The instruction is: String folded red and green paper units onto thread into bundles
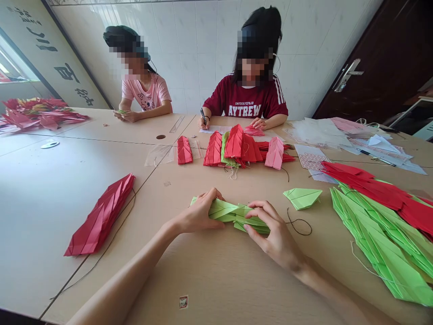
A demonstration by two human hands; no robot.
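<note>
One green folded-paper bundle (223,209), crosswise at near middle of table (162,280). Left hand (199,212) closed round its left end. Right hand (272,229) half-curled over right end, fingers touching; cannot tell whether it grips. Loose green piece (303,198) right of it, dark string (291,221) just beside. Red bundle (101,216) well apart, leftward.

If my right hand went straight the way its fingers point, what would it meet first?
The green folded paper, most likely: your right hand's fingertips are right at it. Just beyond is your left hand, though depth is hard to judge here.
</note>
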